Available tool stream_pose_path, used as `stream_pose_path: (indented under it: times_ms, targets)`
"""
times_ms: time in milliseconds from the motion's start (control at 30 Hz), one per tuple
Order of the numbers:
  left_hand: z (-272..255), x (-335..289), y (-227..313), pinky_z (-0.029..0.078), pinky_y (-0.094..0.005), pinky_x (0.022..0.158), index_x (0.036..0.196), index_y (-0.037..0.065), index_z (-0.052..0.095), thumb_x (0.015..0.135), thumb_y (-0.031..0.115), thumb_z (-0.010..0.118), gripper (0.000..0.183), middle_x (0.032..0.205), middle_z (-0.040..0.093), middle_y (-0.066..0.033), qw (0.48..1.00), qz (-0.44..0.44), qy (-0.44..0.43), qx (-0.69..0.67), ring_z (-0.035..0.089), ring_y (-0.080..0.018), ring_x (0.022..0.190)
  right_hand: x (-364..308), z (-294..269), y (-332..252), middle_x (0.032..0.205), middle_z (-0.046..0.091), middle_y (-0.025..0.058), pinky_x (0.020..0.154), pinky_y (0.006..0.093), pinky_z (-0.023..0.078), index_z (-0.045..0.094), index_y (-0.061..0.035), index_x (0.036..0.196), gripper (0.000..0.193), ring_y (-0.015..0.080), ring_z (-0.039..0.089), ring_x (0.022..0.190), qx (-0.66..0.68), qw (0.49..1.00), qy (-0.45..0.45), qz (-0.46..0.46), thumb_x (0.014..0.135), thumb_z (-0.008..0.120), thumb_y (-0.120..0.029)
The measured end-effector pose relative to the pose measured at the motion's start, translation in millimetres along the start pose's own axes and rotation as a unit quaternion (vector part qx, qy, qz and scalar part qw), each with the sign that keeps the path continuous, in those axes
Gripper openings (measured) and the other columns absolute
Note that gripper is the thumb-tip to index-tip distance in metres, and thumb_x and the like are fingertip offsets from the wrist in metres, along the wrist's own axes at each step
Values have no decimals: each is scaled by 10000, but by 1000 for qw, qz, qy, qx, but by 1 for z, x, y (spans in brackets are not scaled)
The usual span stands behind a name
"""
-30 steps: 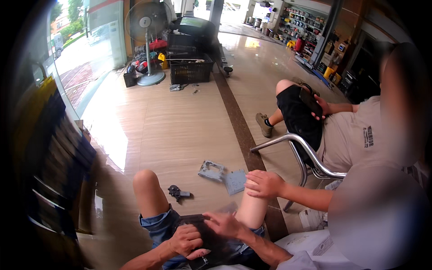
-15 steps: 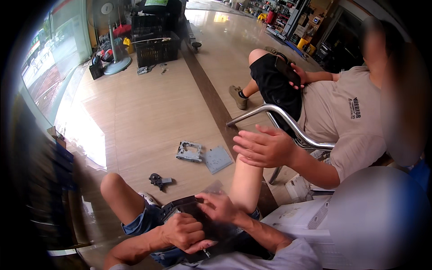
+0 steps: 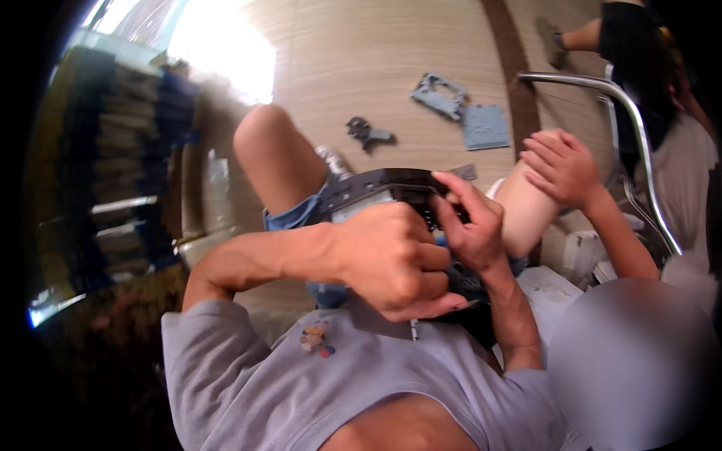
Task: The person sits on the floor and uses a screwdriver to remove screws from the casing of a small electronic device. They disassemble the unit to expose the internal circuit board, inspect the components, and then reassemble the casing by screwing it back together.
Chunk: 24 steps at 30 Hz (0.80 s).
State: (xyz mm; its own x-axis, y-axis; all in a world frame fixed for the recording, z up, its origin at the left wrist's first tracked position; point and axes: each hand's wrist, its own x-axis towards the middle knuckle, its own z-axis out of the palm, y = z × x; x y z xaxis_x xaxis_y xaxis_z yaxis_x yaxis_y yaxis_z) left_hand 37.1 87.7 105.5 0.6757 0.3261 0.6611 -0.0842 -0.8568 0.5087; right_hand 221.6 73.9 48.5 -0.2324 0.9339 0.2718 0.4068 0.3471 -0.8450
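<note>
Slotted black panel [image 3: 380, 179] in hands [image 3: 395, 259] [image 3: 475, 225]

A person's left elbow [image 3: 203, 289] juts outward, the left forearm [image 3: 274, 252] running almost level across the body to the left hand [image 3: 395, 259], curled tight with knuckles turned up and thumb pointing right. Just beside it, a little higher in view, the right hand [image 3: 477, 219] angles leftward, fingers partly bent, atop a steeply upright right forearm [image 3: 515, 316].
</note>
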Motion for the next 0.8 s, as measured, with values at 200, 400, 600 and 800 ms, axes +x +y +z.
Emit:
stream_pose_path:
  times_ms: [200, 400, 600, 800]
  targets:
    - [9, -28, 0, 395, -356, 398, 504, 104, 480, 811, 174, 726, 400, 515, 448, -19, 994, -103, 15, -30, 487, -221, 413, -10, 15, 15, 845, 678, 134, 613, 335, 532, 676, -6, 1181, 296, 231, 662, 682, 15, 997, -67, 33, 901, 741, -76]
    - [10, -35, 11, 253, -293, 379, 526, 122, 374, 668, 33, 669, 340, 544, 338, 32, 991, -98, 72, -52, 353, -133, 385, -7, 25, 14, 822, 649, 122, 556, 357, 512, 650, 7, 1201, 324, 267, 641, 636, 23, 997, -55, -58, 891, 727, -45]
    - [9, -39, 25, 243, -286, 385, 536, 122, 416, 668, 25, 634, 272, 557, 329, 41, 994, -90, 53, -39, 350, -124, 391, -9, 26, 9, 796, 634, 113, 505, 364, 496, 645, 18, 1222, 371, 255, 603, 565, 7, 991, -50, -126, 864, 734, -25]
    - [8, -43, 35, 238, -286, 390, 547, 122, 434, 667, 28, 622, 241, 561, 328, 42, 995, -90, 43, -22, 344, -130, 395, -14, 22, 4, 725, 571, 70, 458, 338, 465, 662, 9, 1228, 398, 202, 563, 524, -98, 975, -87, -182, 839, 741, -13]
